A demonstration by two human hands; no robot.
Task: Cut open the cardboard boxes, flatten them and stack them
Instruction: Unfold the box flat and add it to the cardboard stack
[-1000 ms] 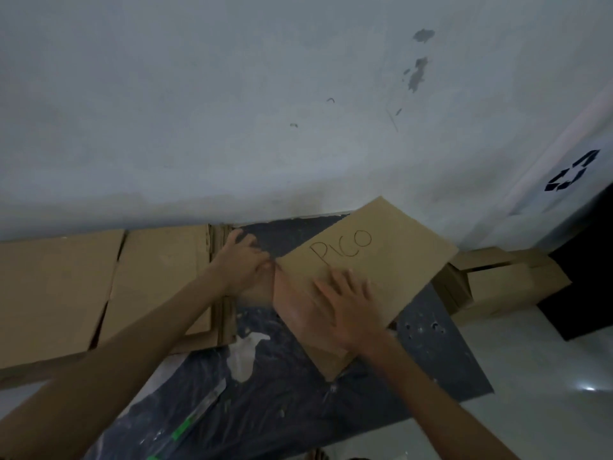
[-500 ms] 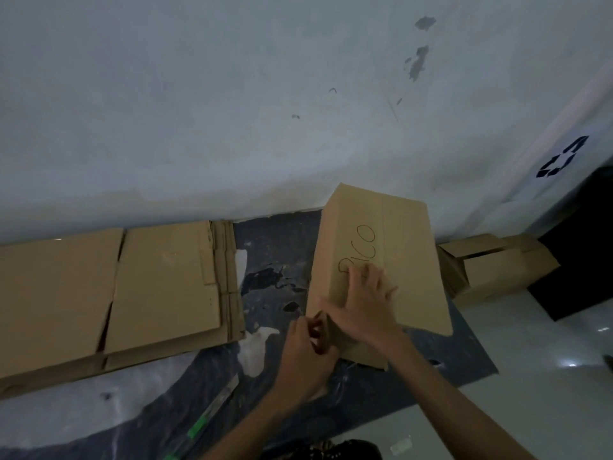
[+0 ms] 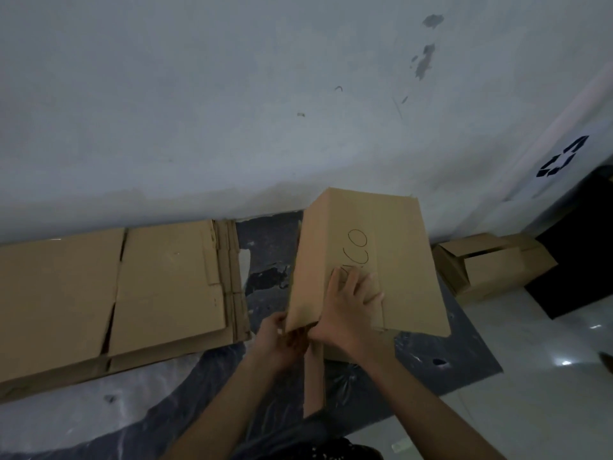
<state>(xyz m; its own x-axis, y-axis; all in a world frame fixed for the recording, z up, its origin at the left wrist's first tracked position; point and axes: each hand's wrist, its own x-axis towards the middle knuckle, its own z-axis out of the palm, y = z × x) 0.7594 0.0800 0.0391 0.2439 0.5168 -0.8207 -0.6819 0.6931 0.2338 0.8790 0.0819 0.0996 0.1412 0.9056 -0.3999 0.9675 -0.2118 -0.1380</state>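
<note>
While my right hand (image 3: 351, 307) lies flat, fingers spread, on top of the box (image 3: 391, 260) and my left hand (image 3: 282, 340) pinches its near-left edge, the box stands unflattened on the dark sheet (image 3: 431, 366), right of the flattened stack (image 3: 116, 293). Pressing unevenly, I judge, could crumple a panel crooked or skid the box across that slick sheet.

Left forearm (image 3: 212, 410) and right forearm (image 3: 431, 410): bare up to left grip (image 3: 282, 338) and right grip (image 3: 348, 313). Below the grips, at the near frame edge: dark garment (image 3: 308, 436), fabric marked with small pale specks toward its right side.
</note>
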